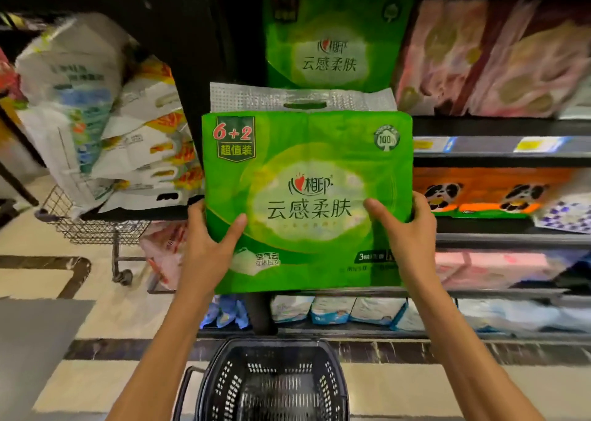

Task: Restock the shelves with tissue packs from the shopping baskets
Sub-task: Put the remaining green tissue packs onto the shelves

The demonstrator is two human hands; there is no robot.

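Hands first: our left hand (208,244) and right hand (406,228) grip the lower edges of a green tissue pack (307,196), held upright. Behind the pack runs the shelf (479,126); above it stands a matching pack (332,40); below it sits a black basket (224,385).

I'm looking at a shop aisle: dark shelves (499,126) stacked with tissue packs (492,59), price tags (531,145) along a shelf edge, a plastic basket (275,385) on the tiled floor (128,312) and a wire cart (92,225) nearby.
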